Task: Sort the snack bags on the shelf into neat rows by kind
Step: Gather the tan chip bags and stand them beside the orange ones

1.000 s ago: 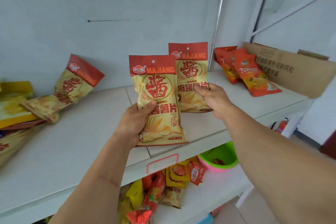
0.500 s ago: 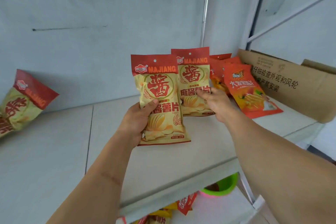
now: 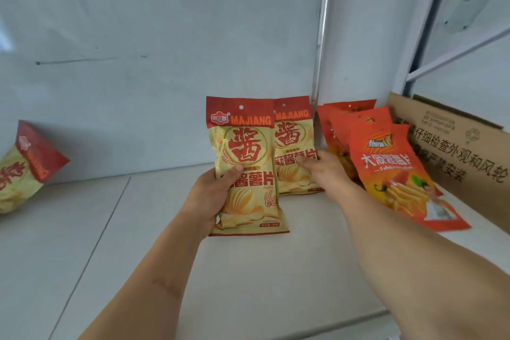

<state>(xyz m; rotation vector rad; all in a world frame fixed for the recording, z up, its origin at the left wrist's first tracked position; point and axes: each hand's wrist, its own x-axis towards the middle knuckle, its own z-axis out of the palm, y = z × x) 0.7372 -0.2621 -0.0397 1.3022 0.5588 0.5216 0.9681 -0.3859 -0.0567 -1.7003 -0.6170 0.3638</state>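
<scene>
Two yellow-and-red MAJIANG chip bags stand upright over the middle of the white shelf point(image 3: 248, 279). My left hand point(image 3: 212, 196) grips the nearer bag point(image 3: 248, 174) by its left edge, thumb across the front. Behind and to the right of it, my right hand point(image 3: 323, 171) holds the second MAJIANG bag point(image 3: 292, 141) near the back wall. A row of orange-red chip bags point(image 3: 386, 163) leans just to the right of that bag. Another MAJIANG bag point(image 3: 24, 165) lies tilted at the far left edge.
A brown cardboard box point(image 3: 455, 146) with printed characters stands at the shelf's right end behind the orange bags. A metal upright point(image 3: 320, 36) runs up the back wall. The shelf's front edge point(image 3: 331, 323) shows at the bottom.
Both hands have carried the two MAJIANG bags further back and right on the shelf, closer to the orange bags. The view has shifted, so the lower shelf is out of sight.
</scene>
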